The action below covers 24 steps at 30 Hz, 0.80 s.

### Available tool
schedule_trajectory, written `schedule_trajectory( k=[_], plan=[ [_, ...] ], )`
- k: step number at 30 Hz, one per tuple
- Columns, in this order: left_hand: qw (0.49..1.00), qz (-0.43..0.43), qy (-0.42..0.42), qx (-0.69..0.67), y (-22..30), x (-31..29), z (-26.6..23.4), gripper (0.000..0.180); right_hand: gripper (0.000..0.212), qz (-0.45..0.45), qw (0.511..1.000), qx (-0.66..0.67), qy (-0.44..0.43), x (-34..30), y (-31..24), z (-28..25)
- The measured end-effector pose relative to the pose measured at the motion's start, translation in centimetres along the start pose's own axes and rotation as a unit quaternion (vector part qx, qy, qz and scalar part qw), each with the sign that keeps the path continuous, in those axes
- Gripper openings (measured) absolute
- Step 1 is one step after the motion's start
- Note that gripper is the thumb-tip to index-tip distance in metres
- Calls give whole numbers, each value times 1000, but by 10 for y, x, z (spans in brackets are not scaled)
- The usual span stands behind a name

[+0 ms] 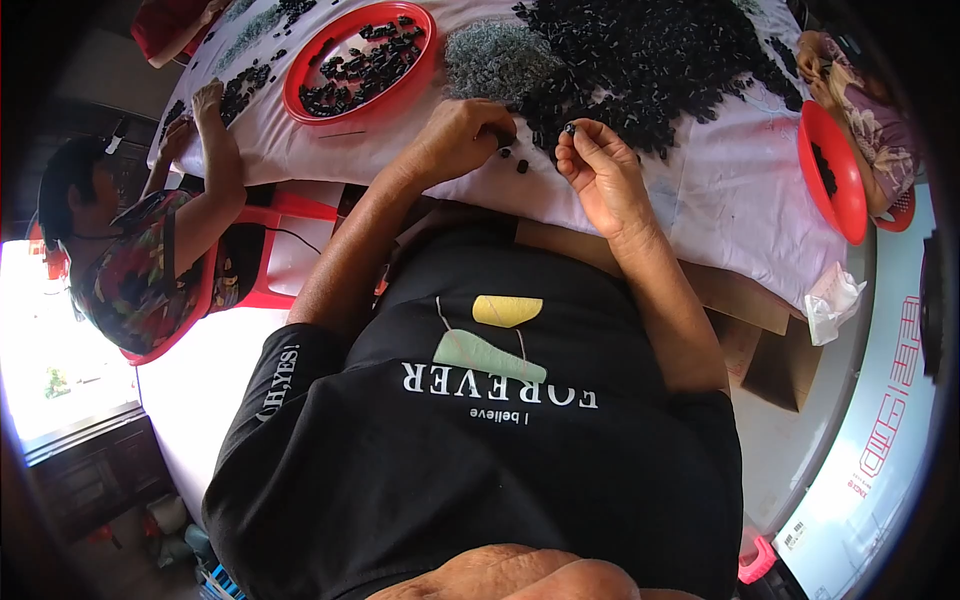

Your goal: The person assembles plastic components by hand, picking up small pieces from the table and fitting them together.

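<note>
My right hand (608, 178) is raised just over the near edge of the table, thumb and fingertips pinching a small black piece (570, 129) with a pale glint on it. Lower and to its left, my left hand (462, 138) rests at the cloth with curled fingers; what they close on is hidden. Two or three loose black pieces (522, 167) lie between the hands. Beyond them spreads a big heap of small black parts (650, 70). Touching its left side is a mound of tiny silvery metal parts (495, 62), too fine to name.
A red basin (291, 98) with scattered black parts stands left on the pale cloth (725, 190). Another red basin (848, 205) tilts at the right edge. Co-workers sit left (130, 265) and right (880, 130). A cardboard box (775, 365) sits below the table.
</note>
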State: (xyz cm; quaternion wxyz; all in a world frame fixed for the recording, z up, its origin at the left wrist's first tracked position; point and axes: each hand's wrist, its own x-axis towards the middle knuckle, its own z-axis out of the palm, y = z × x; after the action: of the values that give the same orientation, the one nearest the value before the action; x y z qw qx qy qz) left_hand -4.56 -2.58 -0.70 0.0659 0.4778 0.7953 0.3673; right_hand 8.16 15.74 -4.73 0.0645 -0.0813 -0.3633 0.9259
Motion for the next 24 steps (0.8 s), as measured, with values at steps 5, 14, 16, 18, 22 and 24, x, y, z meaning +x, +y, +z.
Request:
schedule_trajectory(
  k=[5,14,16,18,22,24],
  plan=[
    [997,24,-54,39,-3,-4,2,27,10,-7,999,-35,14,-2,1,4],
    [997,15,-67,39,5,-3,2,24,10,-15,997,-67,27,-4,1,9],
    [999,-4,-54,-3,13,-1,-1,24,10,-14,997,-68,30,-5,1,10],
    [998,-23,-39,-45,17,0,1,25,10,-11,996,-71,43,-6,1,13],
    [984,-19,61,-166,22,4,16,25,9,-4,998,-51,29,-6,6,15],
    [976,-13,83,-201,27,4,21,24,8,-5,999,-33,27,-8,7,18]
  ],
)
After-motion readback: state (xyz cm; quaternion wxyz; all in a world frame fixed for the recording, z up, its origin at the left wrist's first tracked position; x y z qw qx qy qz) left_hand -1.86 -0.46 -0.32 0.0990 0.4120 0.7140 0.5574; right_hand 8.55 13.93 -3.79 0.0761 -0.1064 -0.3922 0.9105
